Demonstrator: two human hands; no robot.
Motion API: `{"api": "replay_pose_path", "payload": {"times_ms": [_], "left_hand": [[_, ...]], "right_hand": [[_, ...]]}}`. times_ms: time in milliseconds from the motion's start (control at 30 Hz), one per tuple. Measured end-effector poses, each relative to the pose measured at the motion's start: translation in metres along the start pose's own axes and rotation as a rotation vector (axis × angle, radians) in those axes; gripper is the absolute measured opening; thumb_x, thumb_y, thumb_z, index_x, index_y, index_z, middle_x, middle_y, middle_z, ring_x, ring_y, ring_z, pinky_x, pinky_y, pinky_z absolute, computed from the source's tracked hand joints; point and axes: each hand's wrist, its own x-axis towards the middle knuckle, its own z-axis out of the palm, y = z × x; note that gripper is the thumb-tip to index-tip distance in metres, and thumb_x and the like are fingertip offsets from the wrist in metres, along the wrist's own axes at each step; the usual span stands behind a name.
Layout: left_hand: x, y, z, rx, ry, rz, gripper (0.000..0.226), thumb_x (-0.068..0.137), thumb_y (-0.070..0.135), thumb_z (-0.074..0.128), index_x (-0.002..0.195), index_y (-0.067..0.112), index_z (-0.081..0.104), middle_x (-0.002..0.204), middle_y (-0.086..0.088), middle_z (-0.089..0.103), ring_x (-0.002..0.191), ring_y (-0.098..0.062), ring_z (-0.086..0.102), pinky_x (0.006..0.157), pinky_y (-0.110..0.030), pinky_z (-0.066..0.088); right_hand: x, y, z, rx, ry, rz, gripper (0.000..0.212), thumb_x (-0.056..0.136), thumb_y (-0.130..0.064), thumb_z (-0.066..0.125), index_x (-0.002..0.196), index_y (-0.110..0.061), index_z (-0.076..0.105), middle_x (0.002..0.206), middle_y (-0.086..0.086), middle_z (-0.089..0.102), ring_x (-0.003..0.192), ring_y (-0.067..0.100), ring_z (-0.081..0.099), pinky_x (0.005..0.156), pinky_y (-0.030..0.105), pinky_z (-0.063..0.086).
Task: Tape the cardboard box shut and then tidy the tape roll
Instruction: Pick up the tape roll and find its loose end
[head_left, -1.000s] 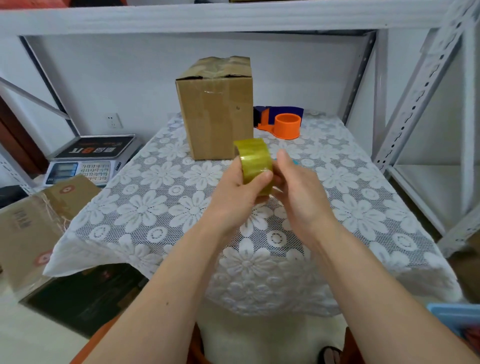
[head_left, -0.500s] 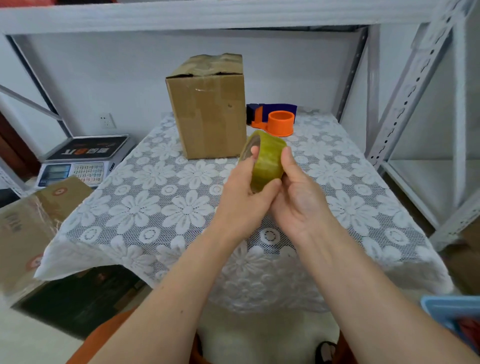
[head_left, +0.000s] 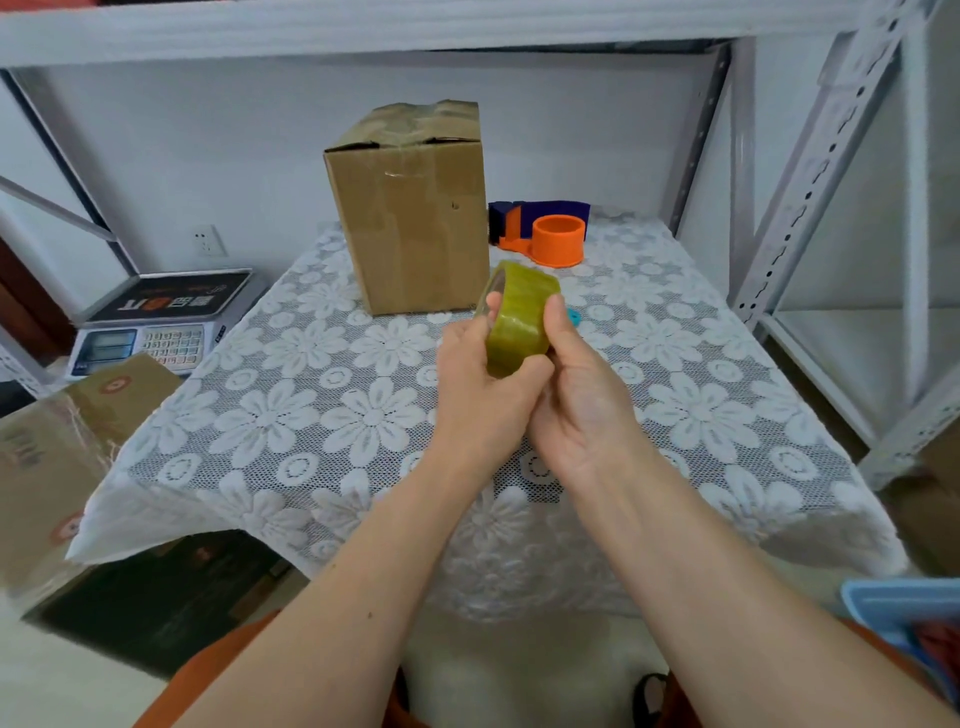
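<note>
- The tape (head_left: 519, 319), a yellowish roll, is held in both hands above the middle of the table (head_left: 291, 415), clear of the lace cloth.
- The left hand (head_left: 480, 392) is wrapped on the roll from the left and below; its fingers (head_left: 492, 302) are curled over the left rim and its thumb is pressed across the band near the bottom.
- The right hand (head_left: 576, 405) is closed on the right side of the roll, with its thumb laid up along the right rim; its other fingers are hidden behind the roll.
- The roll is held on edge, with its band turned toward the camera and its open core pointing left and right, slightly tilted.
- No free tape end can be made out on the band; the hands are judged to be feeling for it.
- The box (head_left: 410, 208) stands upright on the far part of the table, beyond the hands and a little to the left, well apart from the roll.
- The box's top flaps are folded down, with glossy tape seemingly already across them; small gaps show at the front edge.
- The key relation: the box lies ahead and left of the roll, so the left hand is nearer to it.
- An orange and blue dispenser (head_left: 550, 234) sits just right of the box, behind the roll.
- A scale (head_left: 161, 322) rests off the table's left edge.
</note>
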Motion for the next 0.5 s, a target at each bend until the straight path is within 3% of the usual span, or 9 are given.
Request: {"api": "replay_pose_path", "payload": {"times_ms": [200,367,500], "left_hand": [[-0.0012,-0.0004,-0.0011,-0.020,-0.025,0.063,0.025,0.062,0.025,0.057,0.067,0.050,0.056,0.092,-0.012,0.058,0.086,-0.022,0.057,0.073,-0.033,0.046],[-0.0011,-0.0013,-0.0005,-0.047,-0.070,0.063,0.029,0.069,0.029,0.061,0.075,0.057,0.059,0.104,-0.015,0.063,0.100,-0.026,0.061,0.087,-0.039,0.051],[0.0012,-0.0015,-0.0028,-0.098,-0.153,0.059,0.028,0.072,0.024,0.060,0.076,0.051,0.063,0.108,-0.020,0.062,0.100,-0.025,0.062,0.084,-0.032,0.052]], "right_hand": [[0.0003,-0.0022,-0.0001,-0.006,0.012,-0.028,0.033,0.095,-0.030,0.050,0.102,-0.004,0.068,0.117,0.016,0.066,0.111,0.029,0.062,0.096,0.042,0.050],[0.0014,-0.0041,-0.0027,-0.002,0.005,-0.038,0.034,0.095,-0.030,0.050,0.098,-0.003,0.070,0.111,0.016,0.067,0.104,0.027,0.063,0.101,0.043,0.046],[0.0022,-0.0073,-0.0044,0.049,0.012,-0.044,0.034,0.094,-0.028,0.052,0.089,-0.003,0.074,0.100,0.013,0.071,0.094,0.022,0.068,0.098,0.039,0.049]]}}
